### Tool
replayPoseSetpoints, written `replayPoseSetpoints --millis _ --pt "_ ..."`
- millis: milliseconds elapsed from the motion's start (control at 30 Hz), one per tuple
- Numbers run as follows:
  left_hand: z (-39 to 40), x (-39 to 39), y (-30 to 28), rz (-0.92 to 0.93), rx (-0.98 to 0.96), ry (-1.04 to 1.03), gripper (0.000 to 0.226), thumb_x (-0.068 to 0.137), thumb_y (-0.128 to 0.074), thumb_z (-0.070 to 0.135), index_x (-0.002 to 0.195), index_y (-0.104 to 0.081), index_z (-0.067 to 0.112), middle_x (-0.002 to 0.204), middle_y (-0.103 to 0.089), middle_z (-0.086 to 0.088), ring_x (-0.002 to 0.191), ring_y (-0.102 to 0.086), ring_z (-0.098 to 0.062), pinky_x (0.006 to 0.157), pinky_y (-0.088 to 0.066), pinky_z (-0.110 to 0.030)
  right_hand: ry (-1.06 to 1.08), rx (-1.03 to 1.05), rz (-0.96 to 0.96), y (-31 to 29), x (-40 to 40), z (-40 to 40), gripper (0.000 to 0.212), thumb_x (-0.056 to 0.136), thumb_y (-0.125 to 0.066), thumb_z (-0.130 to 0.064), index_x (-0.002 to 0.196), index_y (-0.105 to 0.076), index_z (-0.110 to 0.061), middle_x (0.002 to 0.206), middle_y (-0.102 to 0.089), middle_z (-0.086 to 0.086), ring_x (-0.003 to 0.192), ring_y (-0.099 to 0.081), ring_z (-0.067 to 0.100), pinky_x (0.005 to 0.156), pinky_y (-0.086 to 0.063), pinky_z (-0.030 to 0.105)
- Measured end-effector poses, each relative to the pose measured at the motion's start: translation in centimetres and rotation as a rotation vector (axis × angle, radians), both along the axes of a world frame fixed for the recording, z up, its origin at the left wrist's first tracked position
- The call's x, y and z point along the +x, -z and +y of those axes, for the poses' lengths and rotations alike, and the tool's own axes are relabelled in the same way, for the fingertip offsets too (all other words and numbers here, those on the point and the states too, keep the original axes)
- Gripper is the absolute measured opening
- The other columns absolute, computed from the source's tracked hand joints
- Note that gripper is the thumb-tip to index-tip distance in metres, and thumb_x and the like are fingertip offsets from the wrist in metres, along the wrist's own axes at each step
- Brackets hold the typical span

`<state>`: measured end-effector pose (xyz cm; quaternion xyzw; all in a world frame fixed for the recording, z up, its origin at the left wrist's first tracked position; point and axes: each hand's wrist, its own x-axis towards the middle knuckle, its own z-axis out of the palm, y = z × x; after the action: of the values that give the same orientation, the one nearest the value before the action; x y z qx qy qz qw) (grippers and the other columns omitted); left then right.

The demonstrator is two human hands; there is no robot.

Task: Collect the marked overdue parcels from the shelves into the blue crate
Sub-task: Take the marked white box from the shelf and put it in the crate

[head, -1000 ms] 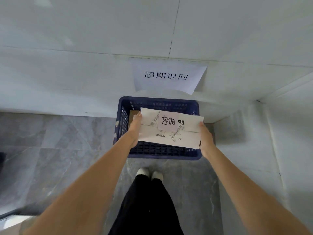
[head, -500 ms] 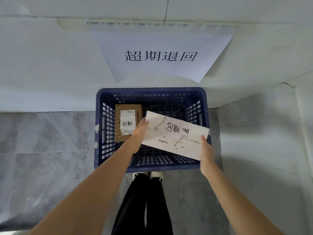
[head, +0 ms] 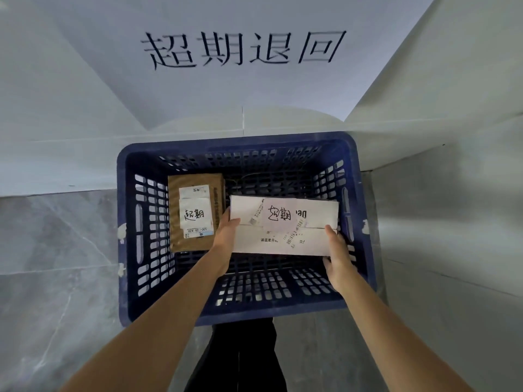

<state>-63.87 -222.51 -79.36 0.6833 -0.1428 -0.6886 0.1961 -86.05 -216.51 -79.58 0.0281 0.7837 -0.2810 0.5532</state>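
Holding a white parcel point(head: 284, 224) inside the blue crate point(head: 181, 148) — both hands grip it by its short ends. L hand point(head: 226, 236) clamps the left end, thumb on top and fingers underneath; R hand point(head: 338, 260) clamps the right end near the front corner, thumb on the top face. Parcel lies flat and level, over the crate's right half, below the rim; can't tell whether it touches the bottom yet. Top face carries a pale sticker w/ handwritten black characters, a couple of barcode strips and some printed text.

Brown parcel point(head: 195, 212) lies flat on the crate bottom against the left wall, toward the back-left corner, just beside the white one — L hand's knuckles are close to its right edge. It has a white label w/ handwritten characters plus a printed shipping label.

Crate sits on a grey floor point(head: 56, 264) against a white wall; a paper sign point(head: 243, 49) w/ big black characters hangs on the wall right above the crate's back rim. Dark trousers point(head: 240, 357) show at the crate's front edge, between the forearms.
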Motion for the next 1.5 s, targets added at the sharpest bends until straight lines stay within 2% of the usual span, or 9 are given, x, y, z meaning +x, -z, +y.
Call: replayPoseSetpoints --millis 267,567,700,767,867,967,1133,1367,1500 --pt "0.6 -0.4 4.9 -0.089 -0.083 0.086 0.053 0.103 -0.037 0.009 0.150 -0.027 0.031 0.128 -0.050 0.004 0.108 -0.049 -0.016 0.087 -0.040 -0.029 0.172 -0.045 -0.076 5.2 -0.2 -0.2 0.036 0.104 -0.042 -0.026 0.140 -0.046 -0.023 0.129 -0.056 0.003 0.110 -0.053 0.017 0.095 -0.043 0.031" --pt "1.4 -1.3 8.6 -0.303 -0.107 0.095 0.052 0.102 -0.039 0.018 0.151 -0.022 0.025 0.136 -0.048 0.000 0.110 -0.051 -0.019 0.092 -0.042 -0.030 0.429 -0.060 -0.129 8.6 0.0 -0.9 0.036 0.100 -0.053 -0.026 0.133 -0.054 -0.010 0.126 -0.063 0.009 0.110 -0.060 0.021 0.103 -0.047 0.034" --pt "3.5 -3.4 7.6 -0.397 0.150 -0.174 0.057 0.097 -0.054 0.032 0.144 -0.034 0.009 0.142 -0.047 -0.012 0.128 -0.048 -0.031 0.108 -0.039 -0.040 0.532 -0.101 -0.214 8.1 0.7 -0.6 0.028 0.101 -0.051 -0.027 0.124 -0.054 -0.011 0.122 -0.061 0.012 0.105 -0.059 0.026 0.103 -0.047 0.042" --pt "4.7 -4.2 6.5 -0.302 0.297 -0.345 0.064 0.095 -0.056 0.040 0.143 -0.034 0.004 0.144 -0.045 -0.016 0.130 -0.047 -0.034 0.108 -0.039 -0.043 0.599 -0.105 -0.234 7.8 0.9 -1.1 0.026 0.100 -0.053 -0.025 0.122 -0.055 -0.011 0.121 -0.060 0.014 0.102 -0.060 0.029 0.104 -0.046 0.049" --pt "4.5 -4.5 6.0 0.115 0.401 -0.724 0.064 0.098 -0.049 0.041 0.147 -0.031 0.003 0.151 -0.036 -0.015 0.140 -0.036 -0.029 0.116 -0.030 -0.039 0.684 -0.110 -0.249 7.5 1.2 -1.9 0.030 0.098 -0.057 -0.024 0.125 -0.055 -0.010 0.121 -0.061 0.016 0.109 -0.059 0.034 0.101 -0.047 0.055" --pt "2.9 -4.3 6.3 0.236 0.372 -0.922 0.062 0.099 -0.047 0.038 0.148 -0.029 0.005 0.152 -0.035 -0.014 0.142 -0.033 -0.026 0.119 -0.023 -0.039 0.745 -0.121 -0.297 7.7 1.2 -2.9 0.024 0.098 -0.056 -0.024 0.117 -0.057 -0.009 0.122 -0.059 0.017 0.116 -0.057 0.035 0.102 -0.046 0.055" --pt "1.3 -4.4 6.4 0.238 0.374 -0.960 0.045 0.103 -0.041 0.034 0.140 -0.043 0.009 0.140 -0.051 -0.013 0.131 -0.048 -0.026 0.115 -0.031 -0.040 0.758 -0.102 -0.269 8.1 1.6 -4.4 0.014 0.100 -0.052 -0.023 0.103 -0.058 -0.011 0.109 -0.063 0.015 0.112 -0.059 0.034 0.101 -0.047 0.054" --pt "1.3 -4.5 6.6 0.165 0.294 -0.783 0.047 0.105 -0.038 0.023 0.146 -0.033 0.003 0.149 -0.040 -0.015 0.131 -0.046 -0.024 0.118 -0.026 -0.037 0.755 -0.077 -0.295 7.6 1.3 -4.7 0.020 0.100 -0.043 -0.019 0.098 -0.059 -0.008 0.106 -0.060 0.017 0.098 -0.057 0.034 0.106 -0.042 0.054" --pt "-1.4 -4.5 6.4 0.246 0.284 -0.793 0.053 0.104 -0.040 0.027 0.148 -0.028 0.001 0.151 -0.036 -0.017 0.139 -0.037 -0.028 0.118 -0.026 -0.041 0.755 -0.084 -0.337 7.5 1.1 -5.0 0.028 0.101 -0.037 -0.020 0.102 -0.062 -0.006 0.116 -0.063 0.019 0.110 -0.057 0.035 0.108 -0.040 0.054"
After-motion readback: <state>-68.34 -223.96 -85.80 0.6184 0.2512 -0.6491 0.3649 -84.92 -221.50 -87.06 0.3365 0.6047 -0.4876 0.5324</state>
